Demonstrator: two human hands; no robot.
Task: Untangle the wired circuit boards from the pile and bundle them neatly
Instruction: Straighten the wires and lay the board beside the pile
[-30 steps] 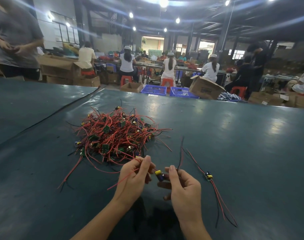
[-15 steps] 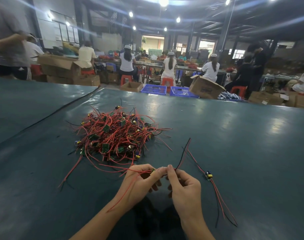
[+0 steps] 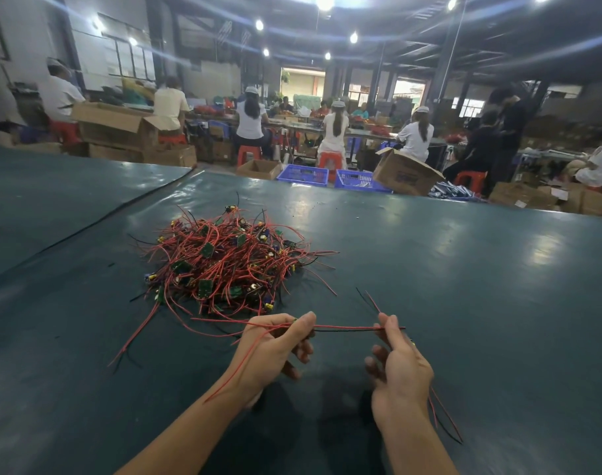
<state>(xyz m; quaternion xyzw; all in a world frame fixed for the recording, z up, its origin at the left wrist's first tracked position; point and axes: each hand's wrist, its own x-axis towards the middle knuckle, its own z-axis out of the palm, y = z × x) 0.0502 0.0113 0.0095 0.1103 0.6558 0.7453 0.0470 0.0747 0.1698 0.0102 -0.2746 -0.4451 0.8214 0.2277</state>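
A tangled pile [image 3: 227,265] of small green circuit boards with red and black wires lies on the dark green table [image 3: 481,303], just beyond my hands. My left hand [image 3: 272,347] pinches one board's wires between thumb and fingers; the board itself is hidden in the grip. My right hand [image 3: 399,358] pinches the same red and black wire pair [image 3: 344,328], stretched straight between both hands. More red wire trails from my left hand over my wrist. A separated board's wires [image 3: 443,419] lie behind my right wrist.
The table's far edge runs across the view, with cardboard boxes [image 3: 404,174] and blue crates [image 3: 303,173] on the floor behind it. Several seated workers face away at benches further back. A seam crosses the table at the left.
My hands have moved apart, the right one sliding rightwards along the wire pair, which is now pulled straight between them. The separated board on the table is now hidden behind my right hand.
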